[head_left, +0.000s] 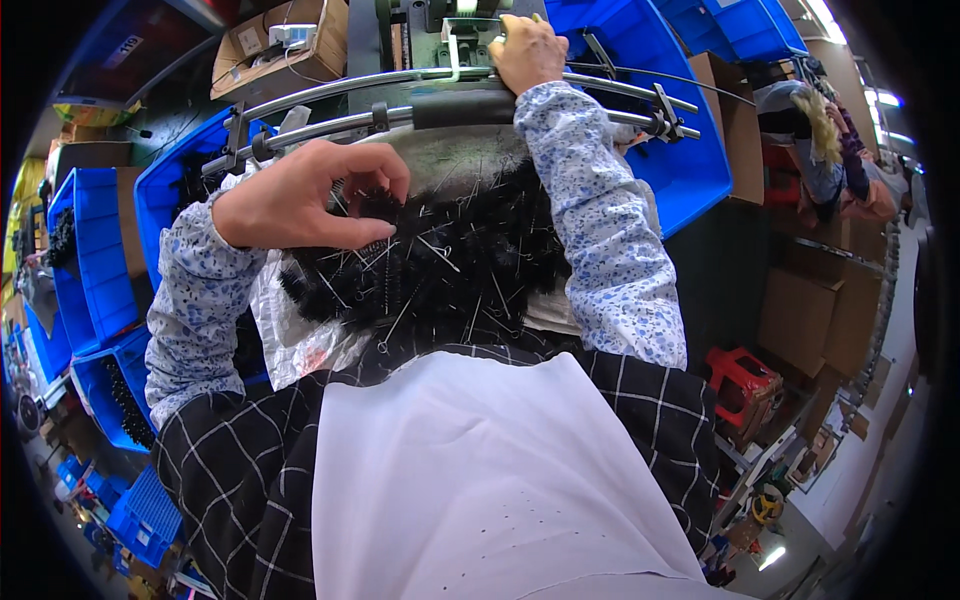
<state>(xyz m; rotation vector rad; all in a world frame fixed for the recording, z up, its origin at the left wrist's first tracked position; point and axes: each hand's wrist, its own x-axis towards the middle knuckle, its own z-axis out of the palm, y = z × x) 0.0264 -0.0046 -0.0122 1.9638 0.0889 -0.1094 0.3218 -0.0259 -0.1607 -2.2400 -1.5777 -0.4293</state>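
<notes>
My left hand hovers over a heap of black wire-handled brushes on my lap side of the machine. Its thumb and fingers curl round a black bristle brush, which they partly hide. Farther off, my right hand is at the machine, beside a small clear guard. Its fingers are bent and closed, and what they grip is hidden. Twisted metal stems with small loop ends stick out of the heap in many directions.
Two curved metal rails cross in front of the machine, with a dark padded sleeve. Blue bins stand on both sides. A cardboard box sits at the far left, a red stool at right. Another person is at far right.
</notes>
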